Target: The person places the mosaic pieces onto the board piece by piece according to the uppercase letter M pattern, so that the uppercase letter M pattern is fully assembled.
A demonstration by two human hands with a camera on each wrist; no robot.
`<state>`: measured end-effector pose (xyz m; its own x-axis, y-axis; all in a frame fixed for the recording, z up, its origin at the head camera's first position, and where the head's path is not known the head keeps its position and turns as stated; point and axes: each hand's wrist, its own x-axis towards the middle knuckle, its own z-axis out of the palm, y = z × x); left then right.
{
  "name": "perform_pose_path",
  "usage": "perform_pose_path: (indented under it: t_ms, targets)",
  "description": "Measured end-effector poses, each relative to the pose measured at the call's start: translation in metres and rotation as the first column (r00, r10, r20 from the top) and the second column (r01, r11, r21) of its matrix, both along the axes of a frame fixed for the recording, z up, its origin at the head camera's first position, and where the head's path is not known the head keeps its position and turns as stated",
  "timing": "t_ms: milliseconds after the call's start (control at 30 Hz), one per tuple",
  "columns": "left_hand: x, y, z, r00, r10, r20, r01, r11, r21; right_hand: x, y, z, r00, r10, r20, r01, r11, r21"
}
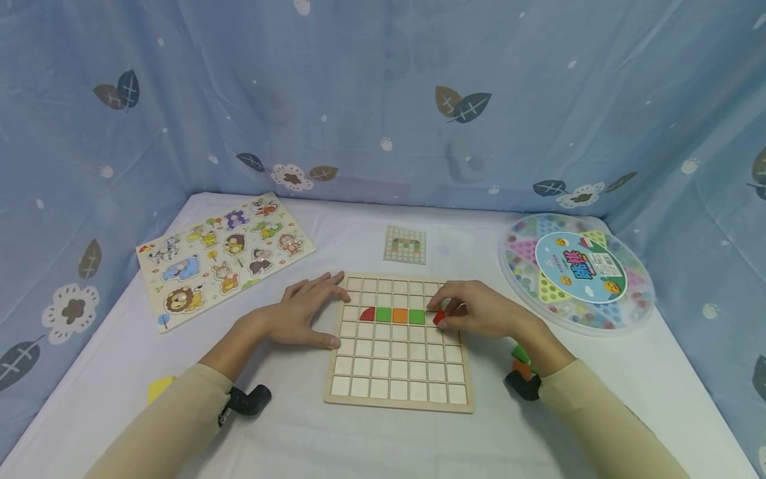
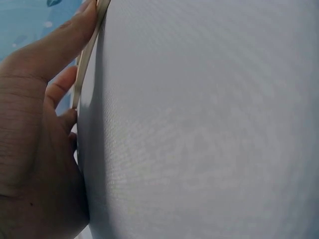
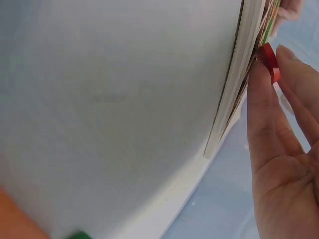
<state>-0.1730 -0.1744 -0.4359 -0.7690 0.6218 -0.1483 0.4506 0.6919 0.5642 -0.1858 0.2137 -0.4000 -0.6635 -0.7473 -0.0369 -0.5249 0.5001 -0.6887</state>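
Observation:
A wooden grid board lies flat on the table. In its third row from the back sit a red quarter-round tile, a green tile, an orange tile and another green tile. My right hand pinches a red tile between thumb and fingers, tilted at the right end of that row; the right wrist view shows this red tile close over the board. My left hand spreads along the board's left edge, thumb and fingertips touching the frame.
Behind the board lies a small pattern card. An animal puzzle is at the back left, a round Chinese checkers box at the right. Green and orange tiles lie by my right wrist, a yellow piece by my left forearm.

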Motion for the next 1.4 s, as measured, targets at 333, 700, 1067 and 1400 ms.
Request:
perform_pose_path:
  t_ms: [333, 700, 1067, 1400]
  targets:
    - [0.0, 0.001, 0.001, 1.0, 0.007, 0.011, -0.007, 1.0, -0.003, -0.001, -0.005, 0.002, 0.999, -0.036, -0.022, 0.037, 0.999, 0.035]
    - [0.0, 0.0, -0.001, 1.0, 0.005, -0.002, -0.005, 1.0, -0.004, 0.001, -0.006, 0.006, 0.999, -0.042, -0.007, 0.042, 0.997, 0.065]
    - [0.0, 0.0, -0.002, 1.0, 0.008, 0.01, -0.008, 1.0, 0.007, 0.002, -0.005, 0.002, 0.998, -0.025, -0.053, 0.03, 0.995, 0.094]
    - [0.0, 0.0, -0.002, 1.0, 0.007, 0.001, -0.007, 1.0, 0.005, 0.004, -0.014, 0.001, 0.994, -0.019, -0.11, 0.034, 0.991, 0.132]
